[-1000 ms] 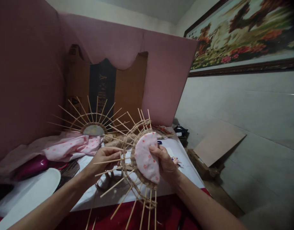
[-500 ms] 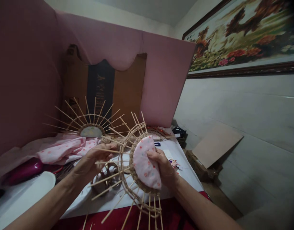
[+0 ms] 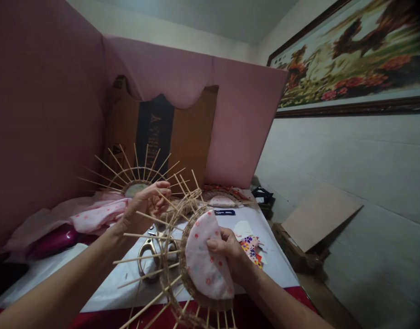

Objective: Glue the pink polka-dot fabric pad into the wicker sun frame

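The work looked well advanced, though seemingly unfinished. The half-round piece [image 3: 203, 256] was held up over the near part of the tabletop [image 3: 107, 283], tilted, its curved side toward the left. Its pink flowered cloth already covered the middle, and a thick band of twine [image 3: 184, 269] was woven close along the cloth's curve. Further out, a second twine ring [image 3: 166, 278] crossed the sticks [image 3: 141, 236], with a gap between the two. Past that ring the stick ends were bare and uneven, so any outer weaving or trimming was probably left to do; the lowest part ran out of view.

The right hand [image 3: 232, 256] grasped the piece at its straight edge, thumb pressed on the cloth. The left hand [image 3: 146, 203] was raised near the upper sticks, fingers curled; whether it pinched a strand could not be told.

Scissors [image 3: 144, 256] lay beneath the sticks. A similar stick frame [image 3: 136, 188] stood behind, its outer stick ends also bare beyond a single thin ring.
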Demonstrator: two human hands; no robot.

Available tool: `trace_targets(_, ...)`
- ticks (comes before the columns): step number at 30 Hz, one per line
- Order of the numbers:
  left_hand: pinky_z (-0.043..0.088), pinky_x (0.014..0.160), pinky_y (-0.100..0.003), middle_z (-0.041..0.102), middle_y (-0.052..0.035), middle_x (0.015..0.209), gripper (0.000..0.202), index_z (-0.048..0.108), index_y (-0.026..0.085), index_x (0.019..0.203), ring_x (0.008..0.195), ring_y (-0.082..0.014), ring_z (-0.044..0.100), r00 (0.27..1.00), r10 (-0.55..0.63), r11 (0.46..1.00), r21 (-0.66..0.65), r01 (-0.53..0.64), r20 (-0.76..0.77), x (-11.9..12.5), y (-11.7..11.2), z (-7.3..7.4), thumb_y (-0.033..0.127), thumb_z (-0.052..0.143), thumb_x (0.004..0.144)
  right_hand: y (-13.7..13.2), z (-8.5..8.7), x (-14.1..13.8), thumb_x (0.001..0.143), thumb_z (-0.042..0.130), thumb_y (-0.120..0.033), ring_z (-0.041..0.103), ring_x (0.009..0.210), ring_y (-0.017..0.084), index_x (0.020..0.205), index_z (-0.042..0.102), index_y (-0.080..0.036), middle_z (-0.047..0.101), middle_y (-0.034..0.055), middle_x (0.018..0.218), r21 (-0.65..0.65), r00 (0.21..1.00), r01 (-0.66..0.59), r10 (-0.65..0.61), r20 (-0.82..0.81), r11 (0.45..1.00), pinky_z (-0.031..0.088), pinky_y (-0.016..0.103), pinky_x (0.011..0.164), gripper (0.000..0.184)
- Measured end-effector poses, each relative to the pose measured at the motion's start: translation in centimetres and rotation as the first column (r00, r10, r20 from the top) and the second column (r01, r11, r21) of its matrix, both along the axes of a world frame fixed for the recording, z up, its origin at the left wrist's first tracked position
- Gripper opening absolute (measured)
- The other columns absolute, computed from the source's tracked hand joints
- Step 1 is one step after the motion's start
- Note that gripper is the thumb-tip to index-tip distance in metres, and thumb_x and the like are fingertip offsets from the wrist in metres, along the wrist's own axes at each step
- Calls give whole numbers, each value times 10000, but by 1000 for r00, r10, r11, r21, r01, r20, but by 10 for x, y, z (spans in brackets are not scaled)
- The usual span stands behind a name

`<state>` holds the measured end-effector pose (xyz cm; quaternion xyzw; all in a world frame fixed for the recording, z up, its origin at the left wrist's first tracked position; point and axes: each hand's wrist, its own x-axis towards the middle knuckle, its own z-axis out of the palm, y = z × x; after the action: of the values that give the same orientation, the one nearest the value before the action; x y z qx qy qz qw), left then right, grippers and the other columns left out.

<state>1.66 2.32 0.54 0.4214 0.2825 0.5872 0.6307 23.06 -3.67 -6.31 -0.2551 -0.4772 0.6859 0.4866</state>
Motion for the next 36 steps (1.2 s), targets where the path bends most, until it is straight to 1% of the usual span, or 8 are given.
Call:
trace_targets(2, 346, 376, -132, 658, -18, 668, 228, 697, 132, 828, 466, -48, 501, 994, -1, 1000, 27, 3, -107, 3, 4, 2, 92, 720, 605, -1, 1, 0, 612, 741, -311, 530, 494, 105, 749, 653, -111, 616, 16, 619, 0, 1000, -7, 7, 1, 1000, 413, 213, 495, 257)
trace_targets(5, 468, 550, -171, 726, -88, 819, 205, 743, 123, 815, 639, -111, 619, 953, -18, 992, 111, 54, -304, 7, 6, 4, 164, 767, 616, 0, 2, 0, 607, 746, -311, 538, 508, 109, 756, 655, -108, 625, 23, 638, 0, 1000, -9, 9, 4, 1000, 414, 214, 499, 268)
trace_targets(9, 488, 634, -234, 739, -87, 792, 191, 763, 168, 787, 689, -154, 644, 873, -14, 980, 166, 108, -487, 7, 8, 8, 235, 788, 610, 0, 1, 0, 599, 750, -314, 542, 514, 114, 749, 655, -114, 626, 23, 639, 1, 1000, -5, 5, 9, 1000, 416, 217, 499, 268)
trace_targets(13, 457, 590, -244, 711, -70, 689, 153, 753, 165, 693, 619, -144, 613, 864, 8, 978, 183, 97, -503, 4, 12, 12, 240, 807, 573, -1, 3, -1, 592, 749, -312, 539, 516, 114, 740, 658, -116, 629, 22, 639, -5, 1000, 2, -2, 11, 1000, 418, 217, 498, 262)
trace_targets(19, 372, 512, -228, 601, -31, 552, 131, 692, 147, 575, 512, -102, 501, 868, -101, 968, 155, 200, -487, -7, 17, 24, 243, 775, 605, -1, 3, -1, 590, 751, -319, 542, 517, 115, 735, 658, -118, 629, 23, 640, 1, 1000, 2, -2, 23, 1000, 414, 213, 496, 265)
trace_targets(27, 361, 484, -235, 477, 2, 497, 151, 654, 140, 559, 457, -82, 409, 854, -212, 954, 89, 287, -476, -18, 34, 59, 221, 776, 595, -1, 4, 0, 592, 767, -324, 526, 514, 105, 717, 656, -126, 612, 6, 630, 14, 999, -2, 1, 42, 1000, 407, 212, 499, 259)
trace_targets(31, 227, 393, -219, 428, 9, 433, 198, 646, 143, 528, 390, -58, 320, 825, -87, 967, 151, 205, -559, -15, 34, 73, 262, 771, 624, -2, 5, -2, 581, 771, -326, 513, 503, 102, 703, 653, -127, 598, -3, 610, 1, 998, 25, -25, 49, 1000, 397, 213, 497, 262)
trace_targets(36, 150, 375, -209, 438, 22, 406, 143, 690, 175, 578, 375, -53, 304, 766, 205, 933, 357, 34, -610, -9, 19, 80, 285, 780, 593, -2, 6, -3, 581, 769, -328, 488, 488, 95, 690, 645, -130, 581, -10, 593, 16, 998, 35, -35, 58, 999, 383, 211, 487, 258)
